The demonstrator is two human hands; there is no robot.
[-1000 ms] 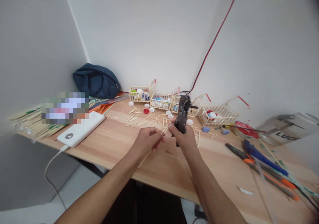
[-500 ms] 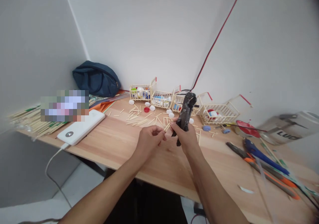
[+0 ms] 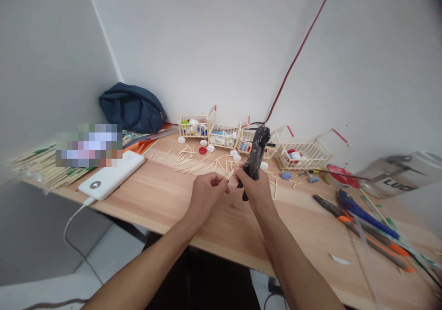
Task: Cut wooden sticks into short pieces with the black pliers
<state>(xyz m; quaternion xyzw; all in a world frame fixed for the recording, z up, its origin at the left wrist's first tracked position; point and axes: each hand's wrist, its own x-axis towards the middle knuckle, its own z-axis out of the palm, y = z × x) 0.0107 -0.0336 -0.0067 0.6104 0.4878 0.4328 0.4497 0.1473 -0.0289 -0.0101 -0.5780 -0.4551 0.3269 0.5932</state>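
Observation:
My left hand (image 3: 209, 190) is closed in a pinch on the near end of short wooden sticks (image 3: 231, 174), just above the table. My right hand (image 3: 257, 188) is wrapped round a black plier-like hand tool (image 3: 256, 156), held upright with its rounded head at the top; its exact kind is unclear. The thumb and forefinger of this hand also touch the far end of the sticks. Beyond my hands, loose cut sticks (image 3: 189, 168) lie scattered, some of them laid out like a small frame.
Several small stick-built carts (image 3: 304, 156) with bottle-cap wheels stand along the wall. At right lie orange-and-black pliers (image 3: 373, 243), a blue-handled tool (image 3: 366, 215) and a tipped metal can (image 3: 402, 174). At left are a white power bank (image 3: 112, 174), skewer bundles (image 3: 41, 167) and a blue bag (image 3: 133, 107).
Both hands stay almost in place, still holding the sticks and the black tool. The tool has shifted very slightly to the left, and the whole view has moved a little.

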